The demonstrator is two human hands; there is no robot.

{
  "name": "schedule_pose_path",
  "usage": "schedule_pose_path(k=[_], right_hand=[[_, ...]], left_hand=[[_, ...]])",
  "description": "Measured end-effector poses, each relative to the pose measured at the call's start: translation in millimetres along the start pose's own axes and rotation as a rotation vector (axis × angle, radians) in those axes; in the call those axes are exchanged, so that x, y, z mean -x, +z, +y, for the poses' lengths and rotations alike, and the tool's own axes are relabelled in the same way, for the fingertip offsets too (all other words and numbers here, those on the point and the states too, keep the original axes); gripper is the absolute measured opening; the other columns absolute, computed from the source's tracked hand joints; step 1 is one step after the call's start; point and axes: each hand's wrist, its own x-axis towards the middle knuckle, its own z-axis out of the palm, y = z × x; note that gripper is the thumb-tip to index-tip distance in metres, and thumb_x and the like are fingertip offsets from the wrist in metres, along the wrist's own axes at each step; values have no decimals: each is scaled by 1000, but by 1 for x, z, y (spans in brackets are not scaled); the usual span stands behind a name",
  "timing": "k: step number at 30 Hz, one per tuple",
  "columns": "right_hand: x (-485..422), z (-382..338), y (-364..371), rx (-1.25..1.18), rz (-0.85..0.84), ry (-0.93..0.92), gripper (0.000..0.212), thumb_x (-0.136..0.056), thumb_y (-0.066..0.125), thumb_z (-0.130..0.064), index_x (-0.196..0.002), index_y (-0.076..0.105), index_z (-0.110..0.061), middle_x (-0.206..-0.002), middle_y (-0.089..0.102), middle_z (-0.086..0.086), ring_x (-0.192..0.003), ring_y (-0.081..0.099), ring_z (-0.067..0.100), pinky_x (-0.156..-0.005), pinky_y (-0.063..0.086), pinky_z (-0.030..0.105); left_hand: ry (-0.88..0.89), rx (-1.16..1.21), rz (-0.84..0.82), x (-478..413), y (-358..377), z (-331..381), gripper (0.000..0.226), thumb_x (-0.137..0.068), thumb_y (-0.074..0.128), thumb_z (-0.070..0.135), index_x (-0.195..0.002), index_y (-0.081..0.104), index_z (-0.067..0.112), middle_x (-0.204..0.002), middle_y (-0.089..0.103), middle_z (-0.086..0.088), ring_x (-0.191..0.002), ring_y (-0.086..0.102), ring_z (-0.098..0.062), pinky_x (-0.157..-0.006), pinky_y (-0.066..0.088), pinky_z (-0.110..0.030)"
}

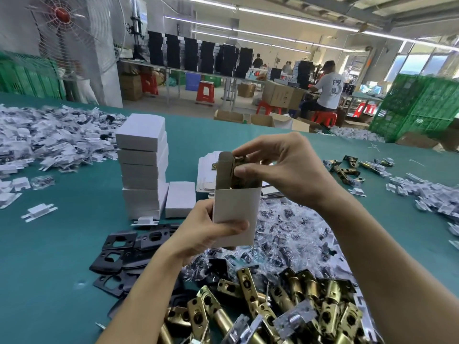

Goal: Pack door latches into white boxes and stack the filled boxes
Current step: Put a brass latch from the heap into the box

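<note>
1. Head view: the left hand (211,234) grips the open white box (236,209) low on its walls, upright above the desk (49,269). The right hand (280,170) pinches one brass latch (239,161), half inside the box mouth.
2. Judgement: the latch is stiff, dense metal. The box is thin card, easily crushed, and best supported near its base.
3. Count: one box in hand, roughly six in the stack (141,165), one lying beside it. The loose latches (273,314) number over ten; they overlap too much for an exact count.

You can read no text here: the print on the worker's shirt (331,86) and the mark on the carton (280,95) are too blurred.
</note>
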Motion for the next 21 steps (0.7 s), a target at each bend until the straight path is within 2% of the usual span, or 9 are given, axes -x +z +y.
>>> schedule_pose_path(k=[5, 8, 10, 12, 14, 15, 17, 18, 21], right_hand=[[0, 6, 8, 193, -8, -45, 13, -83, 79, -24, -95, 80, -21, -81, 73, -13, -79, 64, -8, -74, 44, 8], [4, 15, 10, 372, -47, -70, 13, -87, 73, -35, -91, 80, -25, -90, 68, -8, -91, 54, 4, -84, 39, 24], [7, 25, 3, 346, 83, -84, 14, -88, 71, -33, -91, 79, -22, -96, 62, -4, -97, 54, 12, -87, 39, 25], [13, 39, -9, 256, 268, -53, 14, -89, 69, -29, -92, 77, -17, -91, 64, -5, -87, 57, 2, -78, 41, 13], [22, 58, -20, 196, 362, 84, 11, -92, 67, -24, -94, 75, -16, -83, 67, -10, -75, 60, -3, -70, 45, 12], [29, 72, -24, 187, 378, 189, 11, -93, 66, -22, -94, 75, -15, -81, 68, -10, -73, 62, -1, -71, 49, 19], [45, 100, -31, 215, 379, 417, 14, -95, 63, -20, -94, 74, -11, -81, 71, -1, -79, 67, 16, -79, 55, 38], [54, 114, -33, 240, 370, 516, 15, -96, 62, -18, -97, 74, -10, -85, 72, 3, -79, 67, 22, -79, 56, 42], [80, 146, -36, 383, 294, 708, 24, -95, 54, -4, -106, 73, -13, -104, 73, 8, -59, 59, 17, -53, 48, 25]], left_hand=[[11, 58, 38, 0, 1, 3, 41, -59, 90, 29, -98, 78, 23, -95, 76, -7, -87, 74, -22, -64, 61, -40], [-3, 39, 75, 0, 1, 1, 32, -65, 88, 24, -96, 79, 25, -94, 77, -5, -86, 74, -20, -63, 59, -32], [-14, 26, 92, 0, 0, 0, 32, -67, 86, 23, -98, 78, 22, -96, 77, -5, -88, 74, -17, -66, 58, -25], [-6, 52, 128, 0, -3, -1, 39, -65, 91, 21, -100, 76, 20, -98, 77, -4, -91, 73, -16, -70, 58, -23], [30, 111, 159, -1, -4, 0, 37, -62, 92, 20, -96, 77, 22, -100, 77, -4, -94, 73, -17, -74, 60, -28], [58, 143, 167, 0, -5, 1, 38, -60, 94, 22, -95, 78, 24, -101, 77, -5, -96, 73, -19, -75, 60, -31], [106, 212, 181, -1, -3, 3, 47, -51, 99, 28, -93, 79, 28, -101, 77, -4, -97, 73, -21, -77, 61, -35], [127, 250, 189, -1, -3, 4, 52, -46, 100, 29, -93, 79, 30, -100, 77, -3, -98, 73, -20, -77, 61, -34], [161, 297, 203, -2, -3, 5, 67, -40, 101, 28, -101, 74, 24, -97, 75, 0, -101, 71, -22, -80, 60, -35]])
